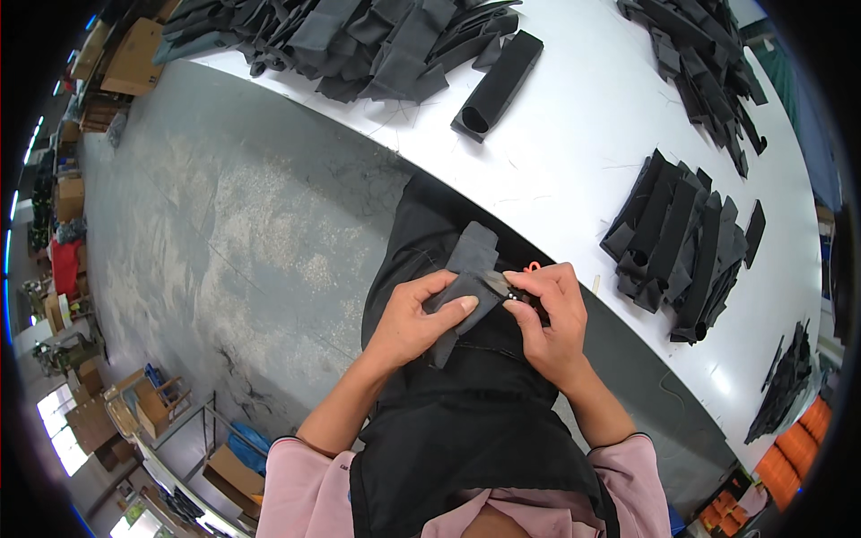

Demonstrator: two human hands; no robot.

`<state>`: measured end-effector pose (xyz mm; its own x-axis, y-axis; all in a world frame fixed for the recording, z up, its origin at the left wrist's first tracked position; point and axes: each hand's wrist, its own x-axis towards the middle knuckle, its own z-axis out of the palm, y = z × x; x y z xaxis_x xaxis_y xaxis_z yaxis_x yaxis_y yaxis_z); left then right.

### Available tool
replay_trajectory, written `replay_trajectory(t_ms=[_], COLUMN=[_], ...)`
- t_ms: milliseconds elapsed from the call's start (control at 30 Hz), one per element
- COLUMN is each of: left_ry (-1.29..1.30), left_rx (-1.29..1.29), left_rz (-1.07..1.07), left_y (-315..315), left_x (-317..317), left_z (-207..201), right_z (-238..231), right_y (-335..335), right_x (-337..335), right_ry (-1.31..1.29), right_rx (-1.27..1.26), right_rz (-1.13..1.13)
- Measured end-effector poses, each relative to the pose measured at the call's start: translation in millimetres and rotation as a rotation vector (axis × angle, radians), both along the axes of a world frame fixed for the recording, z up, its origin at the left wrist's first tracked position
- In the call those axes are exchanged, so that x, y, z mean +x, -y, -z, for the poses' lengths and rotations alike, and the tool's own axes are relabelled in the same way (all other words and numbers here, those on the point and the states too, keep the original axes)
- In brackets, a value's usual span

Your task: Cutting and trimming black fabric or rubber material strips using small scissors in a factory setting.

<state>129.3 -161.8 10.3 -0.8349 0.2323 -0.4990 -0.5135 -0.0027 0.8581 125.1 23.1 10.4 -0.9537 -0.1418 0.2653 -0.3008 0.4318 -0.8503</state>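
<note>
Over my lap, my left hand [421, 316] pinches a dark grey fabric piece [473, 248] between thumb and fingers. My right hand [552, 316] is closed around small thread snips [496, 283] with metal blades, a dark body and a small orange loop. The blade tips meet the fabric's right edge, close to my left thumb. Whether the blades are apart, I cannot tell. A black apron [466, 430] covers my lap beneath both hands.
A white table [538, 179] runs diagonally from upper left to lower right, its edge just beyond my right hand. It bears a large heap of dark fabric pieces [359, 45], a single folded strip [499, 85] and stacked strips [677, 238]. Orange rolls [794, 453] and cardboard boxes [134, 56] stand around.
</note>
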Motion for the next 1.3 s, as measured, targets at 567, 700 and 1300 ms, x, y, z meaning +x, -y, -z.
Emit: replay_trajectory(t_ms=[567, 700, 1300], left_ry=[-0.026, 0.32, 0.065], left_rx=[0.374, 0.258, -0.125], left_rz=[0.095, -0.014, -0.319], left_y=[10.0, 3.8, 1.0], left_x=[1.4, -11.7, -8.1], left_z=[9.2, 11.3, 28.5], right_z=[23.9, 36.9, 0.2], right_y=[23.7, 29.7, 6.0], right_x=[-34.4, -34.8, 3.3], right_ry=[0.595, 1.147, 0.063], right_rx=[-0.562, -0.989, 0.329], right_rz=[-0.018, -0.058, -0.155])
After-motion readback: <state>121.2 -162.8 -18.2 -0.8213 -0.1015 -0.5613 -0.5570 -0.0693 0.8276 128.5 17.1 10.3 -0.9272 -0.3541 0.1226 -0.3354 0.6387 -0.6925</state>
